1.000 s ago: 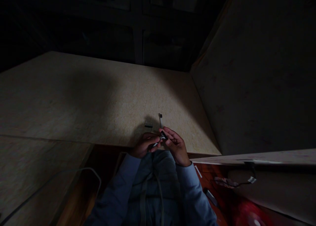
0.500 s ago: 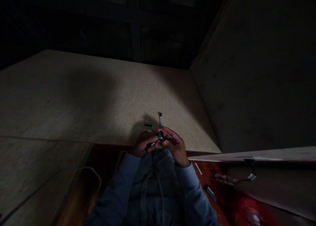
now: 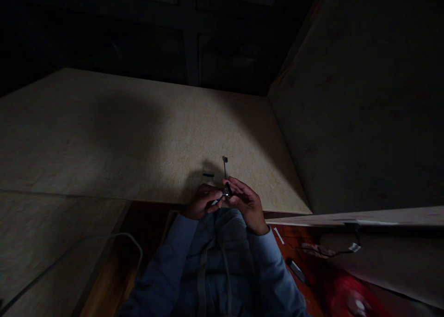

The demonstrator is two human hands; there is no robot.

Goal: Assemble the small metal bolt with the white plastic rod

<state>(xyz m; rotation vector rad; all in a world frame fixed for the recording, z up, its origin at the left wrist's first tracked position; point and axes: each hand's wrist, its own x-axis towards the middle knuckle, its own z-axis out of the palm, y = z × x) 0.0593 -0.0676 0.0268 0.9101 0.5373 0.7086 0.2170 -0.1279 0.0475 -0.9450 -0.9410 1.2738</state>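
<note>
Both hands meet over the near edge of the pale table [image 3: 173, 123]. My right hand [image 3: 248, 206] grips a small dark, shiny piece [image 3: 227, 191], whose kind I cannot make out. From the left, my left hand [image 3: 203, 202] pinches a thin light-coloured strip or tool [image 3: 215, 201] with its end against the dark piece. Just beyond the fingers, a slim rod with a dark tip [image 3: 225, 162] lies on the table. A short dark strip [image 3: 208, 174] rests to the left of that rod.
A panel [image 3: 354, 104] stands upright along the table's right side. At the left, a grey cable [image 3: 76, 243] runs over a lower surface. On the reddish floor at right are a white strip [image 3: 279, 236], a grey-black object [image 3: 296, 270] and a red item [image 3: 354, 294].
The dark piece in my right hand has turned slightly, so more of its length shows upright. My hands stay in nearly the same place.
</note>
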